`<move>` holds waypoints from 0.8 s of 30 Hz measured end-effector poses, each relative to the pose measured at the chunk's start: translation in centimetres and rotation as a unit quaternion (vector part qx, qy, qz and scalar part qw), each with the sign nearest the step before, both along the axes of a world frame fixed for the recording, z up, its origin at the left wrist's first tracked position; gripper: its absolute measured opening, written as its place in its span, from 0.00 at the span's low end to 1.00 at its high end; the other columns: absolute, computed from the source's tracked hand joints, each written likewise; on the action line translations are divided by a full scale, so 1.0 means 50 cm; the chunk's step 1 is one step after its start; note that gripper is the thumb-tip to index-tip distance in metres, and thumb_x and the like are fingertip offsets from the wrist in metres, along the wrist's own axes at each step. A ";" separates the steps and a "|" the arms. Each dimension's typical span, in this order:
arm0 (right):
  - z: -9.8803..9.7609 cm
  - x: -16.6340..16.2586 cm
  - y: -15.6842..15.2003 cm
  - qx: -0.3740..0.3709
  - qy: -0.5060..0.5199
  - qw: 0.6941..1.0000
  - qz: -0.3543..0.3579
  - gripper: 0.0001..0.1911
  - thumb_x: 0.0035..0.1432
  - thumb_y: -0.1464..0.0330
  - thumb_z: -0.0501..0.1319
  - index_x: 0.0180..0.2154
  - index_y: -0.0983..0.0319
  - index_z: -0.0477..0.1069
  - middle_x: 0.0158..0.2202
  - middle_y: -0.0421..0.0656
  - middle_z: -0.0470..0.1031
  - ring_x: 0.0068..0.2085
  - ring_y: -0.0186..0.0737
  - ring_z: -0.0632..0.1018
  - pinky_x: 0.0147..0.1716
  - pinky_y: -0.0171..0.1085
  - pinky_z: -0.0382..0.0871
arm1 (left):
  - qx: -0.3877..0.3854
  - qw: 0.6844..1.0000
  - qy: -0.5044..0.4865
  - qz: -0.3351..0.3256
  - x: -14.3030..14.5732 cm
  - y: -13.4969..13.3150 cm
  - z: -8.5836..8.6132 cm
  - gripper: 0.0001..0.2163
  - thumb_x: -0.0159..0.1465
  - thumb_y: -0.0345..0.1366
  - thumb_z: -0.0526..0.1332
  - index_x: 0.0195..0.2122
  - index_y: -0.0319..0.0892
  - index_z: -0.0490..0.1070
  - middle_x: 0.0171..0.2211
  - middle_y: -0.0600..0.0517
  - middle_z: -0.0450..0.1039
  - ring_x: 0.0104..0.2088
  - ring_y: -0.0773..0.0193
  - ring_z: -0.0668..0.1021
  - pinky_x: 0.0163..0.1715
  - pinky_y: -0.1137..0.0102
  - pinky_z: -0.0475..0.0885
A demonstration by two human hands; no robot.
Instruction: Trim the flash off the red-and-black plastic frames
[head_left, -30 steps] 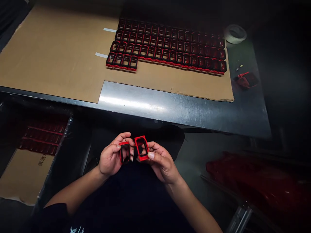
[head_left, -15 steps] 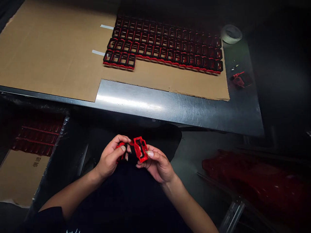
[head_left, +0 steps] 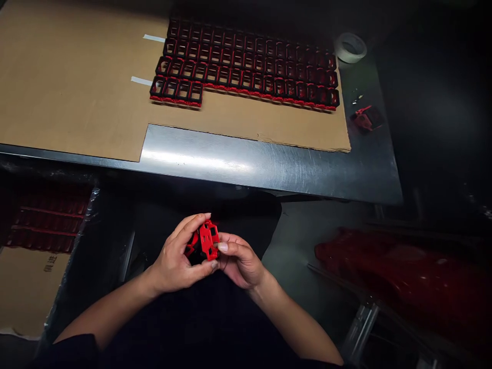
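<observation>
Head view: on the steel surface (head_left: 269, 166), a cardboard sheet (head_left: 77, 87) carries rows of red-and-black plastic frames (head_left: 246, 64). Below its edge, the left hand (head_left: 175, 264) and right hand (head_left: 242, 261) hold a red frame (head_left: 209, 240) against a second frame (head_left: 191, 250), fingers (head_left: 188, 226) closed around both.

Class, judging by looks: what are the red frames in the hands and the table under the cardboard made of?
The red frames seem glossy moulded plastic, from their sheen and crisp edges. The table looks like brushed steel: fine scratches, bright glare.
</observation>
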State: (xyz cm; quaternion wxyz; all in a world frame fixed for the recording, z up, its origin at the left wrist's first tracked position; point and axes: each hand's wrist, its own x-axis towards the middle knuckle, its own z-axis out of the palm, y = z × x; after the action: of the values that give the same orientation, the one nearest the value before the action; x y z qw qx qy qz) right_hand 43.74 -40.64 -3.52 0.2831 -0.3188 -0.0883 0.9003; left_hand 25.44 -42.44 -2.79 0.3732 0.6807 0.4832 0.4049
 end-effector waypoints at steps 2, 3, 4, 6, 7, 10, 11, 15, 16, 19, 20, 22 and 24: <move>0.000 -0.001 -0.001 0.010 -0.004 1.000 0.001 0.16 0.50 0.64 0.72 0.37 0.68 0.77 0.28 0.43 0.78 0.27 0.34 0.79 0.29 0.31 0.77 | -0.003 1.000 -0.009 -0.003 -0.001 -0.001 -0.004 0.40 0.57 0.34 0.71 0.69 0.50 0.54 0.62 0.43 0.69 0.61 0.53 0.73 0.59 0.55 0.74; 0.000 -0.001 -0.002 0.016 -0.008 1.000 0.000 0.15 0.51 0.64 0.72 0.37 0.68 0.77 0.28 0.43 0.78 0.27 0.34 0.79 0.29 0.31 0.77 | -0.006 1.000 -0.017 -0.004 -0.002 -0.002 -0.006 0.40 0.57 0.33 0.71 0.69 0.50 0.54 0.62 0.43 0.69 0.61 0.53 0.73 0.59 0.56 0.73; 0.001 -0.001 -0.002 0.022 -0.014 1.000 -0.001 0.15 0.51 0.64 0.72 0.37 0.67 0.77 0.29 0.42 0.78 0.27 0.33 0.79 0.29 0.31 0.77 | -0.011 1.000 -0.027 -0.006 -0.002 -0.002 -0.008 0.40 0.57 0.33 0.71 0.69 0.51 0.55 0.62 0.43 0.68 0.61 0.53 0.73 0.59 0.55 0.73; 0.004 -0.002 -0.003 0.033 -0.030 0.999 -0.008 0.16 0.50 0.64 0.73 0.38 0.66 0.77 0.31 0.42 0.80 0.27 0.32 0.79 0.30 0.31 0.76 | -0.025 0.998 -0.053 -0.013 -0.004 -0.004 -0.013 0.41 0.57 0.32 0.71 0.69 0.52 0.54 0.63 0.43 0.68 0.61 0.52 0.74 0.59 0.55 0.73; 0.006 -0.002 -0.003 0.037 -0.040 0.998 -0.010 0.16 0.49 0.65 0.73 0.39 0.66 0.77 0.32 0.43 0.80 0.27 0.32 0.79 0.30 0.31 0.76 | -0.036 0.997 -0.069 -0.016 -0.004 -0.005 -0.016 0.41 0.57 0.31 0.71 0.69 0.53 0.54 0.64 0.43 0.67 0.60 0.52 0.74 0.59 0.54 0.72; 0.013 -0.002 -0.002 0.049 -0.055 0.997 -0.015 0.17 0.48 0.65 0.74 0.40 0.64 0.77 0.33 0.43 0.82 0.28 0.33 0.79 0.30 0.32 0.75 | -0.077 0.989 -0.123 -0.029 -0.007 -0.009 -0.024 0.41 0.57 0.29 0.71 0.68 0.56 0.55 0.66 0.42 0.65 0.59 0.52 0.75 0.59 0.53 0.71; 0.015 -0.002 -0.001 0.051 -0.057 0.997 -0.015 0.17 0.47 0.66 0.75 0.39 0.64 0.77 0.33 0.43 0.82 0.28 0.33 0.79 0.30 0.31 0.75 | -0.092 0.985 -0.140 -0.034 -0.009 -0.010 -0.026 0.41 0.57 0.29 0.71 0.68 0.56 0.55 0.66 0.42 0.65 0.60 0.52 0.75 0.60 0.54 0.71; 0.020 -0.002 -0.002 0.051 -0.061 0.997 -0.013 0.18 0.46 0.66 0.76 0.38 0.64 0.76 0.32 0.42 0.82 0.28 0.33 0.79 0.30 0.31 0.74 | -0.156 0.964 -0.209 -0.056 -0.014 -0.011 -0.031 0.40 0.57 0.28 0.71 0.68 0.55 0.57 0.67 0.42 0.63 0.62 0.51 0.73 0.62 0.55 0.69; 0.020 -0.002 -0.003 0.049 -0.062 0.997 -0.010 0.18 0.46 0.65 0.76 0.37 0.65 0.76 0.32 0.43 0.82 0.28 0.33 0.79 0.30 0.31 0.74 | -0.172 0.957 -0.224 -0.059 -0.015 -0.011 -0.031 0.40 0.57 0.28 0.71 0.68 0.54 0.57 0.67 0.42 0.63 0.63 0.50 0.72 0.62 0.55 0.68; 0.020 -0.002 -0.004 0.033 -0.059 0.998 0.002 0.18 0.47 0.64 0.76 0.38 0.65 0.75 0.34 0.43 0.81 0.28 0.33 0.79 0.30 0.31 0.74 | -0.208 0.942 -0.257 -0.064 -0.015 -0.010 -0.033 0.39 0.57 0.28 0.71 0.68 0.54 0.57 0.67 0.42 0.63 0.63 0.50 0.72 0.62 0.56 0.68; 0.020 -0.002 -0.004 0.026 -0.056 0.998 0.006 0.19 0.47 0.64 0.76 0.38 0.65 0.74 0.34 0.43 0.81 0.28 0.33 0.79 0.30 0.31 0.75 | -0.216 0.938 -0.263 -0.064 -0.015 -0.011 -0.033 0.39 0.58 0.29 0.71 0.68 0.54 0.57 0.67 0.42 0.63 0.62 0.50 0.73 0.61 0.57 0.69; 0.020 -0.002 -0.004 0.015 -0.052 0.998 0.012 0.20 0.48 0.64 0.76 0.39 0.65 0.74 0.34 0.43 0.81 0.28 0.33 0.79 0.30 0.32 0.75 | -0.223 0.935 -0.267 -0.065 -0.013 -0.011 -0.034 0.39 0.58 0.30 0.71 0.68 0.54 0.56 0.67 0.41 0.63 0.61 0.50 0.74 0.60 0.57 0.70; 0.020 -0.003 -0.003 0.014 -0.052 0.998 0.014 0.20 0.48 0.63 0.76 0.40 0.65 0.74 0.34 0.43 0.80 0.28 0.33 0.79 0.30 0.32 0.75 | -0.213 0.941 -0.254 -0.068 -0.014 -0.010 -0.034 0.39 0.58 0.31 0.71 0.68 0.54 0.55 0.67 0.41 0.63 0.61 0.50 0.74 0.60 0.57 0.70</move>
State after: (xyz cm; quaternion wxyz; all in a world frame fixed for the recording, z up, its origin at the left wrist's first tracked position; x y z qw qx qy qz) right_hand 43.60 -40.79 -2.55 0.2698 -0.3598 -0.1198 0.8851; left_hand 24.74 -42.94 -4.49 0.6462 0.4912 0.3998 0.4258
